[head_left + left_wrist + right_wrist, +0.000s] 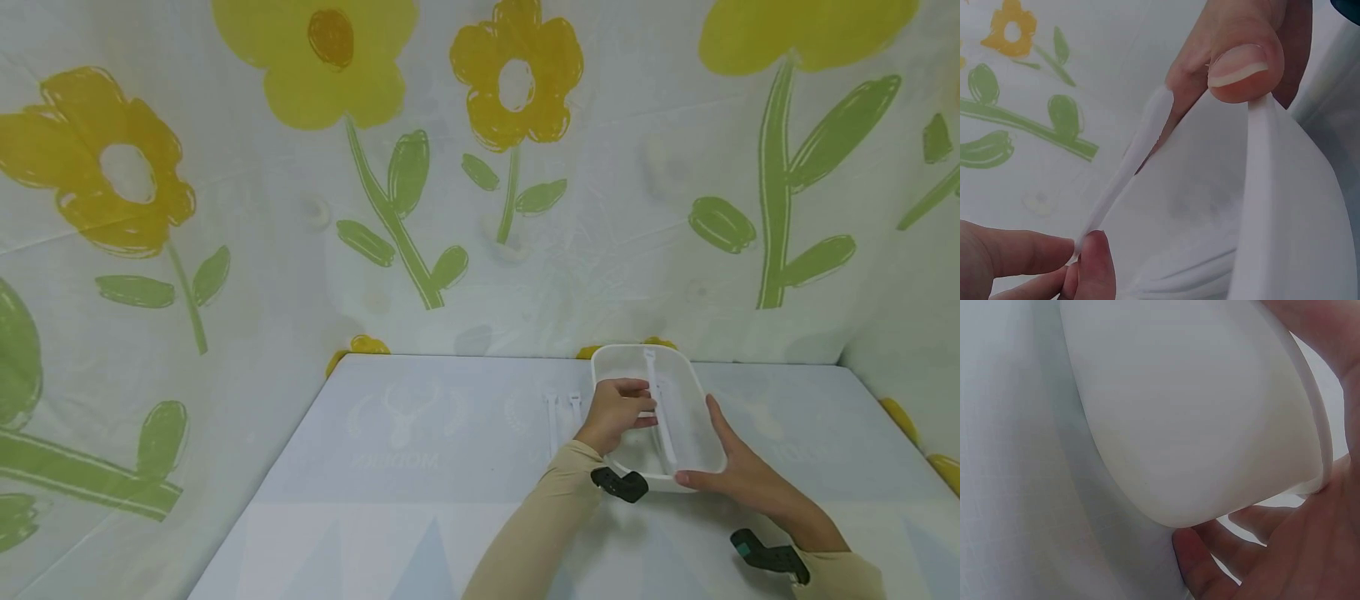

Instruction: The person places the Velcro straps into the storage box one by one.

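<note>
Cropped sleeves [525, 527], partly hidden container [693, 417], pinched utensil [663, 433]

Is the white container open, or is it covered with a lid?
Open: the head view shows the inside of the white container, and no lid lies over it.

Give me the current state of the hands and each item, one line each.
Left hand: pinching a white utensil
Right hand: gripping the container's side
White utensil: held over the container's opening
Container: white, open-topped, no lid on
Two other white utensils: lying on the table, one partly hidden
</note>
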A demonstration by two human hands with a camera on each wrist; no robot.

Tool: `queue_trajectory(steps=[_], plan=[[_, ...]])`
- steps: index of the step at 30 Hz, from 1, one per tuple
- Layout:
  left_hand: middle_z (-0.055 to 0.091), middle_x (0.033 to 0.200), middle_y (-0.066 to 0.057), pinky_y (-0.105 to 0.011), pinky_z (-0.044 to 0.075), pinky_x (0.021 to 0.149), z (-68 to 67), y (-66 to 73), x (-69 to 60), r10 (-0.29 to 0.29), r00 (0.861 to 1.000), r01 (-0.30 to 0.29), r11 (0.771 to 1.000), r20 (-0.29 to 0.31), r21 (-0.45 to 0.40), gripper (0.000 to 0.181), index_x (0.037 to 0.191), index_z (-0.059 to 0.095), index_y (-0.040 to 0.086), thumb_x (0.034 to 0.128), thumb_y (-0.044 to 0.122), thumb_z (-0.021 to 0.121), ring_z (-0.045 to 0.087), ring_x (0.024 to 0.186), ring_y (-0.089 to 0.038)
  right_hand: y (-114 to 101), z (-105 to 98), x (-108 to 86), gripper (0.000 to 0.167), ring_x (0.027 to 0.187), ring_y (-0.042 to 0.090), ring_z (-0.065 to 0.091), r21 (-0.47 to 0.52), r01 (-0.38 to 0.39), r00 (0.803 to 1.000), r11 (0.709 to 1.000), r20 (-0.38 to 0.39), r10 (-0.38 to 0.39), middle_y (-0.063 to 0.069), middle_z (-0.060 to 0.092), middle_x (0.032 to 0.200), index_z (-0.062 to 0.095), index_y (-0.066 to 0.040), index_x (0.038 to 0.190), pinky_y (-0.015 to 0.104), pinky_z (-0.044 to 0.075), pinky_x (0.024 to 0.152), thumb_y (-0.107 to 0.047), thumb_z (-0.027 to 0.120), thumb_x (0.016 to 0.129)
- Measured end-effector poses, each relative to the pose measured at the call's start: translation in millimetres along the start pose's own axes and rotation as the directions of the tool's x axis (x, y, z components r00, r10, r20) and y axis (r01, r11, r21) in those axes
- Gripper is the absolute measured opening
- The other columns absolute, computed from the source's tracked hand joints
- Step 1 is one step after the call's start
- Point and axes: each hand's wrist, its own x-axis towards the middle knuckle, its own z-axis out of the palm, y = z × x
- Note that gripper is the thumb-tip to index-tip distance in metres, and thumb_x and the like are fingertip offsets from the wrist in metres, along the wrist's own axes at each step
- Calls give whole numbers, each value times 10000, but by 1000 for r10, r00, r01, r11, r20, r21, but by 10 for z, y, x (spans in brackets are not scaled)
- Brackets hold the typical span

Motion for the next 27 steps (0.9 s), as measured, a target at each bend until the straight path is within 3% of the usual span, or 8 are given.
queue_trajectory(steps=[11, 18, 27], plan=[[645, 886, -24, -398, 678, 761, -2, 0, 10, -5, 1000, 5, 1000, 1, -1, 250, 1106, 736, -29, 872, -106, 693, 653, 777, -141, -13, -8, -6, 1346, 1404, 645, 247, -8, -5, 1000, 1000, 3, 5, 410, -37, 1651, -299, -171, 1592, 837, 368, 1036, -410, 806, 861], [645, 883, -21, -402, 678, 755, 3, 14, -13, -2, 1000, 2, 1000, 3, 0, 297, 1155, 722, -59, 865, -118, 694, 638, 780, -134, -25, -8, -2, 1352, 1441, 691, 154, -17, -19, 1000, 1000, 4, 19, 370, -100, 1666, -297, -170, 1593, 865, 285, 1067, -420, 808, 855], [656, 908, -34, -400, 677, 759, 0, 31, -37, -8, 1000, 8, 1000, 4, 2, 300, 1163, 720, -55, 870, -113, 697, 653, 801, -147, -27, -14, -11, 1344, 1441, 695, 158, -22, -17, 1000, 1000, 5, 17, 373, -86, 1666, -291, -175, 1596, 863, 287, 1069, -416, 806, 858]])
